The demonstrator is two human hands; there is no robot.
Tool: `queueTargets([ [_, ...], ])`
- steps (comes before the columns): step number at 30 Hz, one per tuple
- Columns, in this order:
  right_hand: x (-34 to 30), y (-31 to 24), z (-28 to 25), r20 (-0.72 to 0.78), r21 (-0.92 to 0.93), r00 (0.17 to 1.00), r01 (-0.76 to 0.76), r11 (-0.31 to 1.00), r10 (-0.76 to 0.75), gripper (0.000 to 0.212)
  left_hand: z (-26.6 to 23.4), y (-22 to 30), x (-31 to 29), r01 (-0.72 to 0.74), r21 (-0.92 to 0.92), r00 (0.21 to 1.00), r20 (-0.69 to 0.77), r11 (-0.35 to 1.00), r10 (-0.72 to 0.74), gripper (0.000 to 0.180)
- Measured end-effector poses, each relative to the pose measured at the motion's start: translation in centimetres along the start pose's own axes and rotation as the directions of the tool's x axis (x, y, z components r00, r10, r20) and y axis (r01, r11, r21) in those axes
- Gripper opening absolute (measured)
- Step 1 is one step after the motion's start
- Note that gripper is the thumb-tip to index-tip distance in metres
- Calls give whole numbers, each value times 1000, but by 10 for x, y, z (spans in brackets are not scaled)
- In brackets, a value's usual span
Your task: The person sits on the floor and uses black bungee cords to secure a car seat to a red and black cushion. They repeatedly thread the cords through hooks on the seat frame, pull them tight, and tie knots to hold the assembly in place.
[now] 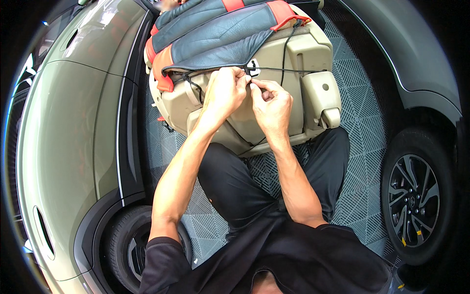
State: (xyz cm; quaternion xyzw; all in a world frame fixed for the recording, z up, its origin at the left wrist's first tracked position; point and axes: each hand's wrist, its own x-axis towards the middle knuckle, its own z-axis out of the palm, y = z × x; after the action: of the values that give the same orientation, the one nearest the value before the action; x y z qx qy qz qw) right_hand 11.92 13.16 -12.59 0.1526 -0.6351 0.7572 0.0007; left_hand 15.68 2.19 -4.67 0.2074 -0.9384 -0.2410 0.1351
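Observation:
In front of me is a car seat with its beige plastic back panel [245, 115] toward me. A dark grey leather seat cover [223, 36] with red-orange trim lies over its top. Thin black cord [283, 56] runs from the cover's edge across the panel. My left hand [229, 88] is closed in a pinch on the cord at the cover's lower edge. Close beside it, my right hand [272, 104] pinches the same spot, thumb against index finger. A small white piece with a cutout [253, 67] shows just above the fingertips. The exact cord ends are hidden by my fingers.
A pale green car [83, 127] stands close on my left, its wheel [132, 245] near my elbow. On my right is a grey car [416, 54] with a dark alloy wheel [413, 196]. Grey patterned floor tiles [360, 147] lie between them. My bent knees flank the seat.

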Motion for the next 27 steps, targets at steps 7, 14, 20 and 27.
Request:
queueTargets([
  [7, 7, -5, -2, 40, -180, 988, 156, 971, -151, 12, 5, -2, -1, 15, -11, 999, -45, 1000, -16, 23],
  [14, 10, -8, -1, 96, -334, 956, 294, 895, -278, 10, 12, -8, 1, -17, -7, 995, -99, 1000, 16, 23],
  [20, 13, 0, 1, 201, -418, 937, 346, 840, -286, 13, 8, -5, 0, 2, -19, 996, -85, 1000, -4, 22],
  [27, 20, 7, -2, 203, -340, 910, 411, 845, -361, 15, 11, -10, 1, -20, -11, 996, -89, 1000, 19, 22],
])
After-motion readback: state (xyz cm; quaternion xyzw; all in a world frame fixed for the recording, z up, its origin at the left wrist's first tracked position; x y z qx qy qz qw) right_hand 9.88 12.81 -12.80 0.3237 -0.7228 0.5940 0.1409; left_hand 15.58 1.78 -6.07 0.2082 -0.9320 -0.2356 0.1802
